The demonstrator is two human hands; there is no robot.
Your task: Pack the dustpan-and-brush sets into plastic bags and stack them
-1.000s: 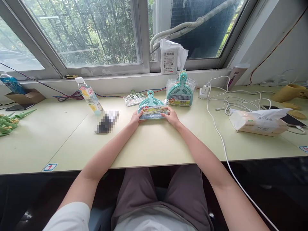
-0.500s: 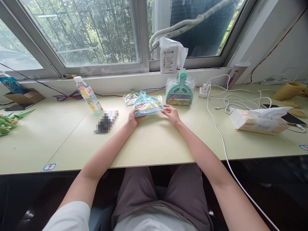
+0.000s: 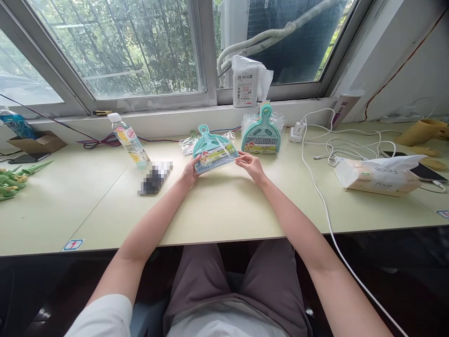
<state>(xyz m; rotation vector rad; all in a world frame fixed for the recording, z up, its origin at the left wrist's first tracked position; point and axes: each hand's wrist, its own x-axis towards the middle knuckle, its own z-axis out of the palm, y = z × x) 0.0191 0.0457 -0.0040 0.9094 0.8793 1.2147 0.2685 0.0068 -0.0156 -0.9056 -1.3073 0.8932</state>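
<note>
A small teal dustpan-and-brush set [image 3: 210, 150] in a clear plastic bag is lifted a little off the pale green table [image 3: 224, 206], handle pointing away from me. My left hand [image 3: 190, 172] grips its lower left corner. My right hand [image 3: 249, 165] pinches the bag's right edge. Behind it to the right, a stack of like teal sets [image 3: 262, 131] in bags stands near the window sill. An empty clear bag [image 3: 189, 144] lies just behind the held set.
A drink bottle [image 3: 128, 139] and a blurred dark item [image 3: 154, 177] sit to the left. White cables [image 3: 329, 150] and a charger [image 3: 298, 131] trail on the right, beside a tissue pack [image 3: 379, 175]. Green plastic pieces [image 3: 14, 178] lie far left.
The set lay flat on the table under both hands; now it is raised and tilted up toward me, and my right hand has shifted to the bag's edge.
</note>
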